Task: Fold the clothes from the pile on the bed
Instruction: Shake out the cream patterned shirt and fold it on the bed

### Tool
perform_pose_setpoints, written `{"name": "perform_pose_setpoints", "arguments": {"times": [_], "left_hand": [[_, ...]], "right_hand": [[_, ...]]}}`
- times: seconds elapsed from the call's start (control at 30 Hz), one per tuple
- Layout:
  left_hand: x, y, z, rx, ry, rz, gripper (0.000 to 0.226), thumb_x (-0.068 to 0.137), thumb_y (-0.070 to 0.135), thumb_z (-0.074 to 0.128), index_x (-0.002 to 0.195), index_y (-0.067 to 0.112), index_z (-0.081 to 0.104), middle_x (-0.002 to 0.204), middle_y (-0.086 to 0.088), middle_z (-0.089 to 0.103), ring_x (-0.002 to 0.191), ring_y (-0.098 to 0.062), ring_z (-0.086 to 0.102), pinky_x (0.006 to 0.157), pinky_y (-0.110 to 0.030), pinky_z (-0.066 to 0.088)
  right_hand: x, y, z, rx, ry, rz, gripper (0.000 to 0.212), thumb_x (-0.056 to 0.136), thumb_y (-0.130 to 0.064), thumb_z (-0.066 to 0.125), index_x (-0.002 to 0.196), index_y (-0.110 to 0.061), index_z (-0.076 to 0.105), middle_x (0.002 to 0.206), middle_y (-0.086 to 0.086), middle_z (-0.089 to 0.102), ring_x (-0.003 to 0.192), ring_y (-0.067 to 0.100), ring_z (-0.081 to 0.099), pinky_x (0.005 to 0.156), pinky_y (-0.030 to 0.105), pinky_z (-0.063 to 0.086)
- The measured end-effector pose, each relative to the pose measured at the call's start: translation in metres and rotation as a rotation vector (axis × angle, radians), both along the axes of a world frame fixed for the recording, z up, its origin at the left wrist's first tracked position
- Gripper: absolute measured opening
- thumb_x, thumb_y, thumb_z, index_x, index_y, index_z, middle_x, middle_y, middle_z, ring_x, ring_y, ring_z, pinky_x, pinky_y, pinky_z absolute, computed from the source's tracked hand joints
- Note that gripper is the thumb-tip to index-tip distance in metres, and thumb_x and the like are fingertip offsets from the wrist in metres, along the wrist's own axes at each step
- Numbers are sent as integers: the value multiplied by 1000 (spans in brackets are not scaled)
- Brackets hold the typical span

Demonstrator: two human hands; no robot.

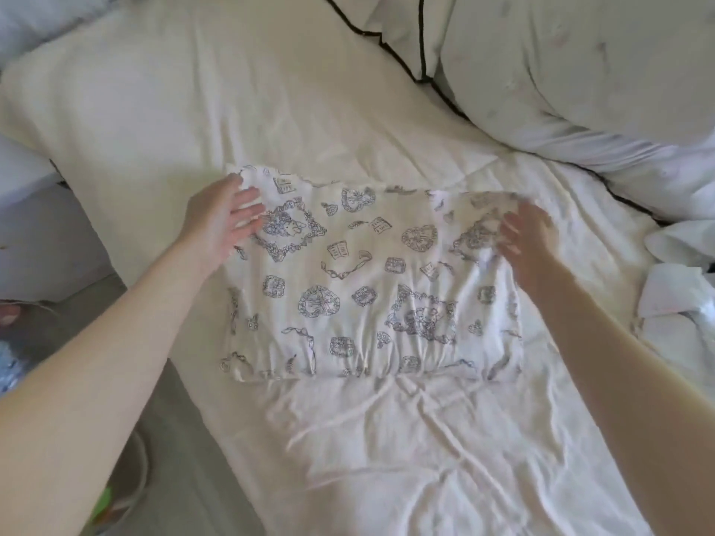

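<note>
Your left hand [222, 218] lies with fingers spread and straight on the far left corner of the printed garment [371, 288], which lies folded into a rectangle flat on the bed [387, 458]. Your right hand [528, 236] is blurred at the garment's far right corner, fingers loosely extended over the cloth; you cannot tell whether it pinches any. Beyond your right hand, a pile of white clothes [677, 288] lies on the bed.
</note>
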State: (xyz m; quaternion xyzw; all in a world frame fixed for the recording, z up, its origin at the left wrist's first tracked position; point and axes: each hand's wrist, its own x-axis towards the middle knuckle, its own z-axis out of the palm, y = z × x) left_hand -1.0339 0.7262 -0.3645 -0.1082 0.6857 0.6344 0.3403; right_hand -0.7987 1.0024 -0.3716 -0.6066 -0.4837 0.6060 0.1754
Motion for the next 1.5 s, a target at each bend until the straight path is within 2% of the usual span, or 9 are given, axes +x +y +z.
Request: {"name": "perform_pose_setpoints", "arguments": {"times": [0.17, 0.37, 0.57, 0.73, 1.03, 1.17, 1.27, 1.4, 1.5], "left_hand": [[65, -65, -46, -440, 437, -52, 30, 91, 19, 59, 119, 11, 54, 108, 3, 56, 93, -11, 53, 81, -20, 43], [143, -125, -75, -510, -111, 181, 40, 92, 38, 56, 116, 5, 53, 98, -10, 60, 80, -21, 57, 72, -34, 45], [170, -121, -73, -83, -601, 302, 48, 84, 52, 52, 98, 7, 57, 99, -9, 61, 92, -19, 60, 74, -34, 58], [164, -113, -63, -42, -414, 472, 19, 97, 21, 47, 111, 11, 53, 106, -4, 61, 91, -15, 61, 69, -28, 57], [176, -163, -38, -199, -274, 373, 6, 93, 11, 52, 90, 12, 57, 94, -5, 67, 87, -15, 64, 81, -29, 51], [176, -162, -53, -127, -361, 332, 8, 96, 15, 49, 96, 14, 58, 93, -1, 68, 88, -12, 62, 79, -29, 50], [175, -158, -61, -90, -406, 340, 13, 97, 25, 49, 101, 16, 57, 104, -2, 63, 94, -13, 61, 78, -29, 48], [183, -152, -62, -93, -475, 367, 14, 96, 27, 51, 97, 13, 56, 113, -7, 59, 105, -20, 55, 89, -32, 44], [187, -146, -51, -143, -394, 429, 8, 97, 17, 51, 92, 13, 55, 124, -10, 55, 108, -18, 53, 92, -31, 44]], "right_hand": [[43, -80, -27, 513, -315, 318, 37, 98, -22, 48, 133, -8, 48, 134, 6, 51, 115, 13, 48, 97, 18, 33], [132, -115, -57, 336, -713, -61, 42, 97, -31, 45, 134, -10, 46, 137, 11, 47, 124, 26, 45, 102, 41, 34], [157, -108, -66, -601, 116, -601, 21, 92, -34, 58, 94, -13, 56, 101, 5, 57, 90, 18, 59, 81, 36, 50], [165, -97, -63, -541, 201, -739, 9, 96, -11, 51, 102, -7, 56, 95, 3, 59, 92, 18, 59, 93, 31, 49], [225, -114, -47, -442, 39, -780, 16, 97, -9, 49, 112, -10, 53, 91, 3, 59, 76, 14, 59, 54, 26, 53], [215, -128, -56, -320, -235, -595, 12, 92, -3, 51, 84, -12, 55, 94, 9, 58, 79, 20, 58, 63, 27, 50], [202, -146, -55, 156, -679, -205, 29, 92, -13, 52, 120, -6, 55, 128, 16, 51, 118, 31, 49, 96, 36, 37], [174, -197, -50, 775, -605, 556, 40, 92, -15, 57, 130, -4, 54, 139, 20, 47, 132, 36, 40, 109, 50, 28], [154, -228, -56, 791, -524, 999, 45, 94, -23, 55, 138, -16, 48, 150, 11, 35, 141, 31, 28, 115, 51, 14]]}}
